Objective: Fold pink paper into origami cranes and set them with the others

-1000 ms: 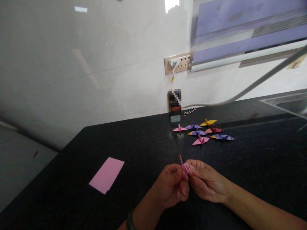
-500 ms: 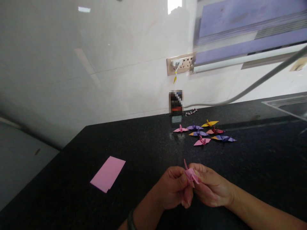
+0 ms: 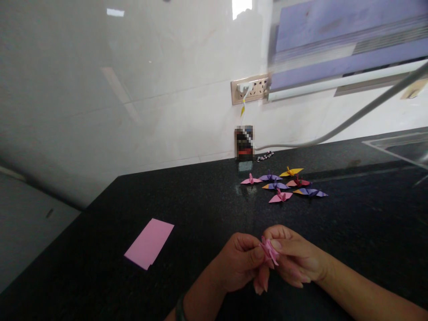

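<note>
A small folded pink paper crane (image 3: pixel 269 251) is pinched between my two hands above the dark counter. My left hand (image 3: pixel 242 261) grips its left side with thumb and forefinger, the other fingers curled below. From the right, my right hand (image 3: pixel 296 254) presses its thumb on the paper, and its fingers hide part of the folds. Beyond the hands stand several finished paper cranes (image 3: pixel 280 196) in pink, purple, yellow and red. To the left lies a flat stack of pink paper (image 3: pixel 149 244).
Against the tiled wall stands a blurred-out dark object (image 3: pixel 244 143), with a beaded string (image 3: pixel 265 156) beside it. A white plug sits in the wall socket (image 3: pixel 250 89). A grey hose (image 3: pixel 347 122) runs along the wall. The black counter (image 3: pixel 187 200) ends in an edge at left.
The pink crane has turned in my fingers; its upright point no longer sticks up. My right thumb has shifted onto the paper. The view has moved very slightly.
</note>
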Action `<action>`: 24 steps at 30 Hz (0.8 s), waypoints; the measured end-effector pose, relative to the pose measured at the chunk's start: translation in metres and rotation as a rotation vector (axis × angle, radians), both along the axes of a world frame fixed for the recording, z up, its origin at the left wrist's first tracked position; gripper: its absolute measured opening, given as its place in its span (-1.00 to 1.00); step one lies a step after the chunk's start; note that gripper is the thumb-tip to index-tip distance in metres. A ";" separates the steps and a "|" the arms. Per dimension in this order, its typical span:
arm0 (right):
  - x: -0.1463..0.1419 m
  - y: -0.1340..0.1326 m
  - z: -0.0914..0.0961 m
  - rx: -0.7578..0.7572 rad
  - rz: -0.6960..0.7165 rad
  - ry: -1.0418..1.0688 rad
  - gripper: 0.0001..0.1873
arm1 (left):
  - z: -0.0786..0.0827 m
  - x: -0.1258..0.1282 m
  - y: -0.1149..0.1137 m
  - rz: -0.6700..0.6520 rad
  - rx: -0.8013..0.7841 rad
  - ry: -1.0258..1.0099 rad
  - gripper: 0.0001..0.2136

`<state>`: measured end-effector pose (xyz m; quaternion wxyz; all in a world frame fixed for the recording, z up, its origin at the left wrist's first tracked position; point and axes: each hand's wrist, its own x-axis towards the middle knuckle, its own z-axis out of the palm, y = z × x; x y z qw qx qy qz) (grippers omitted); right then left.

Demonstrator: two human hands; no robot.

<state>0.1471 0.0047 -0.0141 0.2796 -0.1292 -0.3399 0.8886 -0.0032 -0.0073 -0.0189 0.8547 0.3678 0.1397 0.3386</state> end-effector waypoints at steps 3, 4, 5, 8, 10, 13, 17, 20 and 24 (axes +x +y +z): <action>0.000 -0.001 -0.002 -0.010 0.003 0.031 -0.77 | 0.000 0.002 -0.001 0.030 -0.020 -0.022 -0.73; 0.000 -0.001 -0.003 -0.016 0.010 0.041 -0.78 | -0.001 0.003 -0.001 0.040 -0.021 -0.030 -0.73; 0.000 -0.001 -0.004 -0.024 0.017 0.047 -0.79 | -0.001 0.003 -0.001 0.047 -0.017 -0.037 -0.74; -0.001 -0.001 -0.007 -0.036 0.040 0.057 -0.77 | -0.002 0.004 -0.001 0.047 0.004 -0.045 -0.74; -0.002 -0.001 -0.009 -0.046 0.049 0.073 -0.75 | -0.002 0.004 -0.002 0.045 0.006 -0.046 -0.74; -0.003 -0.001 -0.010 -0.063 0.041 0.097 -0.74 | -0.002 0.005 -0.002 0.054 0.002 -0.050 -0.75; -0.004 -0.001 -0.013 -0.071 0.038 0.097 -0.75 | 0.000 0.006 -0.003 0.064 -0.002 -0.074 -0.75; -0.004 -0.002 -0.016 -0.073 0.028 0.110 -0.76 | 0.001 0.006 -0.003 0.063 -0.008 -0.083 -0.76; -0.004 -0.001 -0.018 -0.072 0.034 0.095 -0.73 | 0.000 0.006 -0.002 0.042 -0.009 -0.073 -0.75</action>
